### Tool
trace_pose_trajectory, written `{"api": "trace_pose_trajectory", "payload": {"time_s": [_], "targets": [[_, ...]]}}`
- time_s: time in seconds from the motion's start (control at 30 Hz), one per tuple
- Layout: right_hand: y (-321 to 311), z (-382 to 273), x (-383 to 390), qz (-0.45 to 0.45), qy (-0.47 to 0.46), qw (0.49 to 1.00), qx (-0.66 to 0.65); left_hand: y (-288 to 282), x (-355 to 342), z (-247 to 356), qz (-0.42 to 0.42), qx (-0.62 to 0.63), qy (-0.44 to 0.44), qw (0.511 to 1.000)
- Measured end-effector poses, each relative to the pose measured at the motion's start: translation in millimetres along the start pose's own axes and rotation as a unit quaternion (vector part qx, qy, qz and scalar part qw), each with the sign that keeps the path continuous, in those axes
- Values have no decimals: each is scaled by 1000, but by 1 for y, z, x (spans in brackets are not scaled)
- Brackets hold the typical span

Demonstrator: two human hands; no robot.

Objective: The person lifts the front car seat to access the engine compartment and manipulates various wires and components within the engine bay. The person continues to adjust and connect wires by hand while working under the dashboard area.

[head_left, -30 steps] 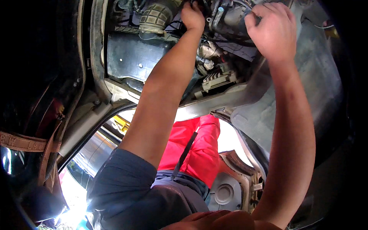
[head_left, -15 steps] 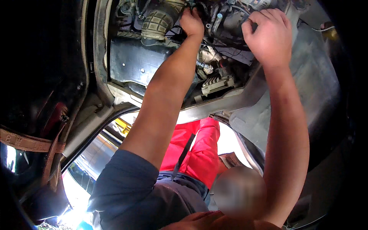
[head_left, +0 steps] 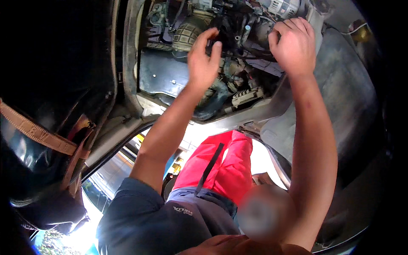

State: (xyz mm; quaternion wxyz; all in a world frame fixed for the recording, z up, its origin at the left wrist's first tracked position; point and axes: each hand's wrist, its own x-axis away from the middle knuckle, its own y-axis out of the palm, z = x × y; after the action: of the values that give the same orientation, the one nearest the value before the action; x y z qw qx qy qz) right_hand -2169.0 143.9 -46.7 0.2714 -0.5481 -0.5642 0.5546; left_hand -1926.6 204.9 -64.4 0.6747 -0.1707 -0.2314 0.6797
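Observation:
My left hand (head_left: 203,59) is raised over the engine bay with thumb and fingers apart and nothing visible in them. It is just right of a ribbed intake hose (head_left: 186,36), above a dark plastic cover (head_left: 160,72). My right hand (head_left: 293,46) has its fingers curled over at the bay's right side, below a silver alternator (head_left: 282,6), beside thin hoses and wires; what they grip is hidden. A finned grey unit (head_left: 248,95) lies below, between my forearms.
The metal frame (head_left: 225,119) borders the bay. A grey padded panel (head_left: 331,93) is at right, a brown strap (head_left: 38,127) on dark material at left. Red trousers (head_left: 216,165) and a dark shirt fill the lower middle, near a blurred patch. Bright daylight shows in openings.
My left hand has drawn down and slightly left from deep among the engine parts, its fingers now spread. My right hand stays curled, slightly lower. The view has shifted a little.

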Motion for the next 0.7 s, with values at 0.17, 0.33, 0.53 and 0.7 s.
{"api": "trace_pose_trajectory", "payload": {"time_s": [0.17, 0.33, 0.53, 0.7], "targets": [[-8, -2, -1, 15, 8, 999, -49, -50, 7, -38, -1, -331, 185, 926], [23, -78, -27, 91, 191, 906, -366, -51, 0, -39, -9, -344, 166, 924], [154, -141, -27, 24, 614, 444, -653, -54, -4, -38, -26, -363, 154, 919], [192, -128, -37, 1, 696, 245, -674, -54, -4, -35, -42, -358, 137, 923]]}}
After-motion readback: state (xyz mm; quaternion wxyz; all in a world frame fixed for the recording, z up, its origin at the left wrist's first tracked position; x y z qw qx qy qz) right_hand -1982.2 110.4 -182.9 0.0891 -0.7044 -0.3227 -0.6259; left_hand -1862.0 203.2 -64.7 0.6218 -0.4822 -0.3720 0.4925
